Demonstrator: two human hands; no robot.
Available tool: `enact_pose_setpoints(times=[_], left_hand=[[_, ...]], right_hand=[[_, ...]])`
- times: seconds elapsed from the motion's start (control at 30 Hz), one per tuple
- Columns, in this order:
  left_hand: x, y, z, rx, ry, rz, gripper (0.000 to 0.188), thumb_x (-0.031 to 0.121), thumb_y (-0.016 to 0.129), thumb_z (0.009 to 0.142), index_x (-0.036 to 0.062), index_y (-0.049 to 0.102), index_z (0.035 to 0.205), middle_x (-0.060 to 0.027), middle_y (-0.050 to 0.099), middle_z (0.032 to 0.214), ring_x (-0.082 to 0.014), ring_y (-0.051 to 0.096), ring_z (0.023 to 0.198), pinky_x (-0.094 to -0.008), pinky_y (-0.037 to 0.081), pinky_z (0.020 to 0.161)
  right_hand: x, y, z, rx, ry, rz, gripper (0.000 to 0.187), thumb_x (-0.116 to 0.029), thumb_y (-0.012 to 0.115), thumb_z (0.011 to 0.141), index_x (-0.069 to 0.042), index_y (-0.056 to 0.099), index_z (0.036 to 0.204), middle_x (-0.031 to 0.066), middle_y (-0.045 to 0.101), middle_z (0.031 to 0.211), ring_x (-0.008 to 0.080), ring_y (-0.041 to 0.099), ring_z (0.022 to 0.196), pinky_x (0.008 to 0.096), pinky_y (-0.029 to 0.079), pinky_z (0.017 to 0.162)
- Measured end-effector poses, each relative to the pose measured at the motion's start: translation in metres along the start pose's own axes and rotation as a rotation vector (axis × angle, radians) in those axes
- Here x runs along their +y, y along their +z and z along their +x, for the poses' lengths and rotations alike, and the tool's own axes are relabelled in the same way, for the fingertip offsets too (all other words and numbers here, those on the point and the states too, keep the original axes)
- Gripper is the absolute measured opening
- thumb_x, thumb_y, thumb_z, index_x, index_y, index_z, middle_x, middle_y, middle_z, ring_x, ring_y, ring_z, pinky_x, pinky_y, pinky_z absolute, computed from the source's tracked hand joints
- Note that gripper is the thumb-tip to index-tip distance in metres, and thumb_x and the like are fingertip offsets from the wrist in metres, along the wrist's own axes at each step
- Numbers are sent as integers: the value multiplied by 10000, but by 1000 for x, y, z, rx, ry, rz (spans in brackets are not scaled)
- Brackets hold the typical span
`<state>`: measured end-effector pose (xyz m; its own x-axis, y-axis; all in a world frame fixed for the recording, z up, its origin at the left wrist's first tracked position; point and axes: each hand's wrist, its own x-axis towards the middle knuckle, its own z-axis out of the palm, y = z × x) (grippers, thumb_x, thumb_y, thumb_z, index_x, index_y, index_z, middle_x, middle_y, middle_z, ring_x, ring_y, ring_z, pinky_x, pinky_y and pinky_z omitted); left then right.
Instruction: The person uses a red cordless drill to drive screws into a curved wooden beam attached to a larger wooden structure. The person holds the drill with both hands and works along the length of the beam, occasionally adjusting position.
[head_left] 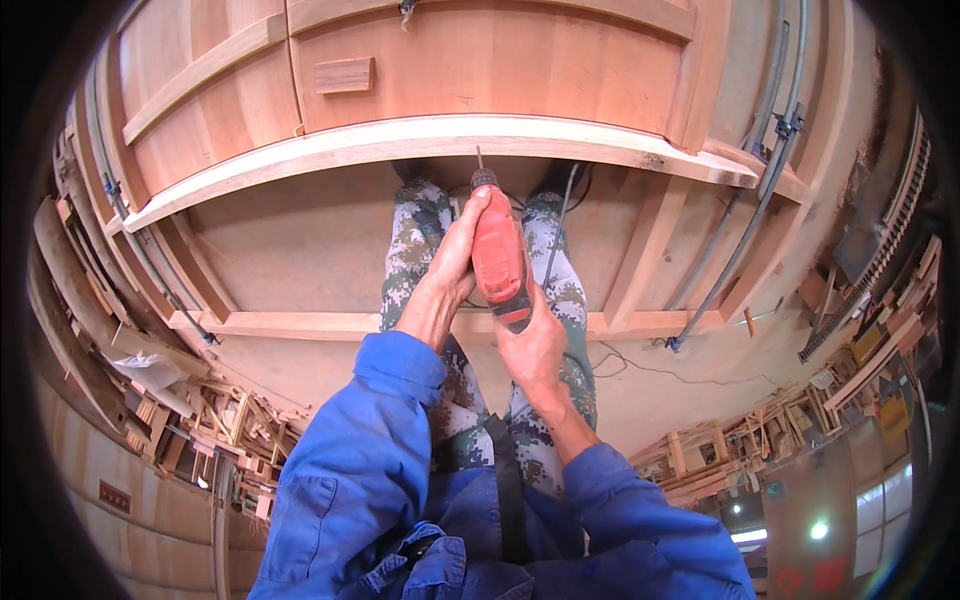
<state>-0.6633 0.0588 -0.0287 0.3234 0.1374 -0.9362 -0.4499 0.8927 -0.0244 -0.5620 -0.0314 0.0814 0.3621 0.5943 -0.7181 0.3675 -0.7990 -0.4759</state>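
I hold a red power drill point(497, 258) between both hands, its thin bit pointing away from me. My left hand point(455, 258) is closed along the drill's left side, the thumb up by the chuck. Around the rear of the drill, at its dark grip, my right hand point(535, 345) is wrapped; part of its fingers is hidden. The bit's tip overlaps the front edge of a long pale wooden rail point(420, 138); whether it touches the wood I cannot tell. Behind the rail lies a reddish wooden panel point(480, 75).
A small wood block point(344, 76) rests on the panel. Long bar clamps point(745, 235) run down the right side, and another clamp point(140, 235) down the left. A lower wooden beam point(290, 325) crosses near my legs. Wood offcuts point(235, 420) are heaped behind; a thin cord point(690, 380) trails across the floor.
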Motion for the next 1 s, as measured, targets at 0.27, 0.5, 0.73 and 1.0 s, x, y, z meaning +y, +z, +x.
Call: enact_pose_setpoints(times=[0.27, 0.5, 0.73, 1.0], left_hand=[[23, -54, -4, -61, -97, 10, 488, 574, 625, 1017, 113, 616, 1174, -76, 688, 966, -197, 678, 822, -371, 600, 720], [27, -62, -10, 16, -34, 27, 512, 556, 657, 1014, 60, 662, 1140, -60, 694, 1004, -170, 670, 872, -368, 586, 807], [49, -79, -14, 49, -14, 69, 476, 540, 656, 1019, 88, 672, 1168, -21, 691, 978, -136, 676, 827, -339, 597, 752], [20, -95, 22, 94, 6, 185, 590, 578, 622, 1022, 8, 688, 1159, -72, 715, 1046, -153, 669, 895, -341, 569, 830]], right_hand=[[-31, 50, -21, 15, 90, -45, 636, -157, 803, 819, -55, 595, 1411, 276, 727, 1115, 462, 695, 1089, 476, 565, 895], [-28, 69, -25, 21, 116, -50, 638, -132, 831, 811, 4, 600, 1391, 272, 744, 1094, 409, 742, 1057, 444, 578, 872], [-40, 90, -25, -18, 114, 29, 593, -101, 796, 824, 17, 599, 1371, 247, 741, 1110, 372, 742, 1012, 450, 557, 893], [-22, 104, -18, -48, 152, 15, 615, -139, 817, 863, 34, 584, 1404, 218, 738, 1139, 282, 727, 990, 404, 554, 893]])
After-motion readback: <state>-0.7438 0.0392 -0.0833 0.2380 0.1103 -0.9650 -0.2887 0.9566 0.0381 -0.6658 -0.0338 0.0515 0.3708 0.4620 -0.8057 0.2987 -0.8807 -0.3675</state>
